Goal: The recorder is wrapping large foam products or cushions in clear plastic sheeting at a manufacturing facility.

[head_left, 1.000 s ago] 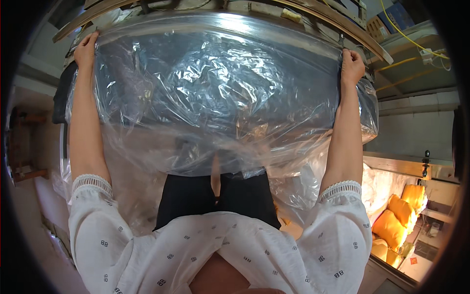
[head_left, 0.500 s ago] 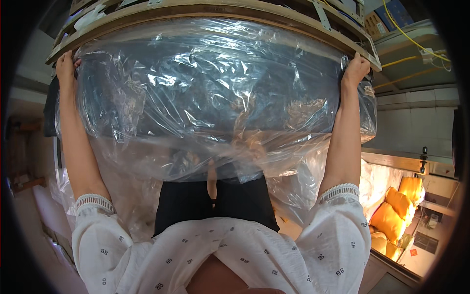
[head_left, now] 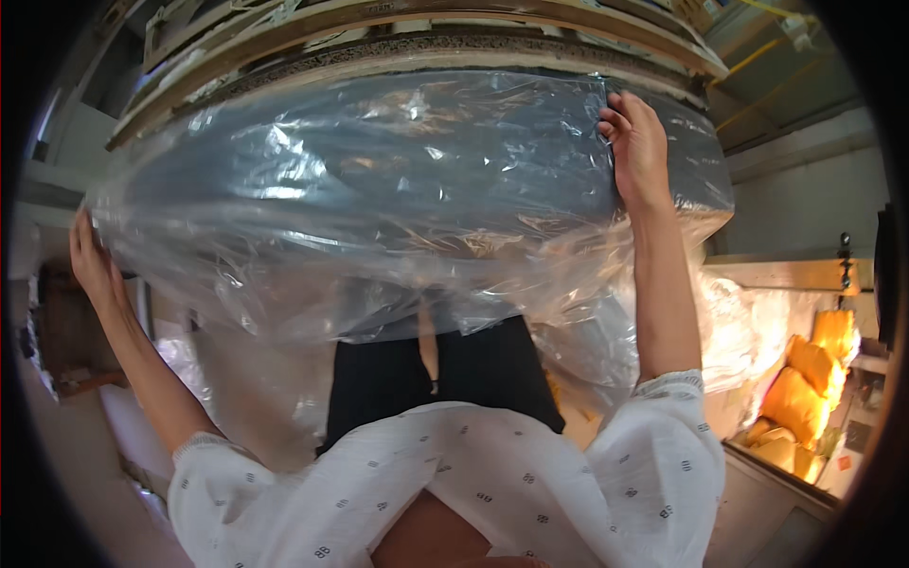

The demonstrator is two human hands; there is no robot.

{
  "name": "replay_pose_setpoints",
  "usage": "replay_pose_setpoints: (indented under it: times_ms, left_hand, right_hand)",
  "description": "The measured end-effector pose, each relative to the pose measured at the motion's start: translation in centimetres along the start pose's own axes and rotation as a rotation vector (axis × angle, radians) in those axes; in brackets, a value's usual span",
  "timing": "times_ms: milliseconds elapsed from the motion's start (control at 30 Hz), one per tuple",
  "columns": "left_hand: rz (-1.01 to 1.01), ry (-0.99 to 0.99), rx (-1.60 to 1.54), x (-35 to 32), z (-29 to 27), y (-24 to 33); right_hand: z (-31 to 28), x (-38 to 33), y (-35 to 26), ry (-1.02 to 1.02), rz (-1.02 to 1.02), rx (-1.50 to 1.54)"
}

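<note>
A sheet of clear plastic film lies wrinkled over a large dark grey block in front of me and hangs down toward my legs. At the far left, my left hand is closed on the film's edge, drawing it tight into a point beyond the block's left end. My right hand is at the block's upper right, palm partly showing. Its fingers are curled at a fold of the film, on the front of the block. Some of the block's surface is blurred by shine from the film.
Wooden slats of a frame run along the block's far side. Yellow cable hangs at the upper right. Bright orange-yellow bundles lie at the lower right beside more crumpled plastic. A pale wall stands on the right.
Both hands have come away from the wooden frame's corners. My left hand moved down and outward, pulling the film left; my right hand moved inward. The wooden frame sits higher in view.
</note>
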State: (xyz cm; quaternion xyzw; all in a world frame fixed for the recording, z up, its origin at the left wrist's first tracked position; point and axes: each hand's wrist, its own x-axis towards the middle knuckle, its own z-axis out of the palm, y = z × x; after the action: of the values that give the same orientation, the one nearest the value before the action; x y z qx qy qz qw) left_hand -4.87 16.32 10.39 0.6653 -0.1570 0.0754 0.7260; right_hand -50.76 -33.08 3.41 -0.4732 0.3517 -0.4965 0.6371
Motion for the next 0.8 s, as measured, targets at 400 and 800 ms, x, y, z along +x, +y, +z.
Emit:
replay_pose_setpoints:
  times_ms: [400, 800]
  left_hand:
    - [0.102, -0.236, 1.403, -9.8, -12.1, 4.1]
    - [0.894, -1.071, 0.403, -24.7, 35.6, 6.4]
  right_hand:
    - [-1.6, -3.6, -0.6, -0.498, -0.047, -0.298]
    - [-2.0, -6.6, -2.9, -0.496, -0.165, -0.459]
